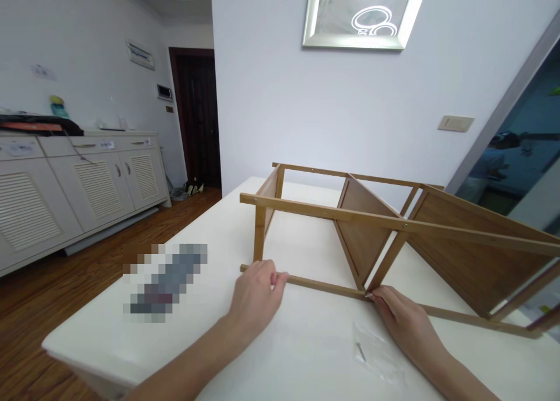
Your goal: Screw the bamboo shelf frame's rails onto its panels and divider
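Observation:
A bamboo shelf frame (371, 226) lies on its side on the white table (306, 354), with several brown panels between long rails. My left hand (256, 296) rests on the near bottom rail (319, 285) close to its left end, fingers curled over it. My right hand (402, 322) is at the joint where a middle panel meets that rail, fingertips pinched on something small I cannot make out.
A clear plastic bag (376, 351) with a small screw lies on the table between my arms. A blurred-out object (164, 281) sits at the table's left. White cabinets (79, 185) line the left wall across a wooden floor, and a dark door (196, 115) stands beyond.

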{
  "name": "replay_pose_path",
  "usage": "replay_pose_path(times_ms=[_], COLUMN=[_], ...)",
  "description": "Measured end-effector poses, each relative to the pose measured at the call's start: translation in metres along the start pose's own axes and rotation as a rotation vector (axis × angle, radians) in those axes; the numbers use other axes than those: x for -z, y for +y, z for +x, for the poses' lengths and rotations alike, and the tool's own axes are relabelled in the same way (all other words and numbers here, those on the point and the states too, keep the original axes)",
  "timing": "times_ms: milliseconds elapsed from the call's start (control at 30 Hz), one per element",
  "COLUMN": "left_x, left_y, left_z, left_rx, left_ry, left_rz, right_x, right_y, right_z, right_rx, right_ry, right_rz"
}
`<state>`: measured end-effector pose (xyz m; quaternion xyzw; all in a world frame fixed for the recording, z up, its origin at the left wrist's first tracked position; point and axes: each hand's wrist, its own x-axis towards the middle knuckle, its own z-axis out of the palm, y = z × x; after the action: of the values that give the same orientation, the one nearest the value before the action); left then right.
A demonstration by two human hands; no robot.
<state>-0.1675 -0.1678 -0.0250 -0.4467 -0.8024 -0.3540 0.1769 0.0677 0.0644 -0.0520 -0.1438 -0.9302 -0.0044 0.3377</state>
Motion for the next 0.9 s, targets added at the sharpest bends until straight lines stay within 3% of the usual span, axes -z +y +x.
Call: replay_pose_path(times_ms=[133,267,467,700,900], left_x=[0.002,-0.012,-0.021,-0.011,-0.011], left_y=[-0.047,-0.068,-0.063,-0.047,-0.039], left_z=[0.004,0.008,0.007,-0.001,-0.004], left_rx=[0.254,0.331,0.212,0.151,0.113], left_ry=[0.052,0.055,-0.163,-0.281,-0.389], left_rz=[-0.048,-0.087,-0.116,-0.083,-0.054], right_x=[-0.001,-0.002,-0.003,-0.007,0.001], right_y=[0.004,0.006,0.011,0.03,0.032], right_z=[-0.001,-0.001,-0.001,0.002,0.002], right_rx=[0.008,0.034,0.011,-0.167,-0.238], right_ry=[0.002,0.027,0.032,-0.033,-0.001], right_rz=[0.01,-0.008,-0.009,0.008,-0.016])
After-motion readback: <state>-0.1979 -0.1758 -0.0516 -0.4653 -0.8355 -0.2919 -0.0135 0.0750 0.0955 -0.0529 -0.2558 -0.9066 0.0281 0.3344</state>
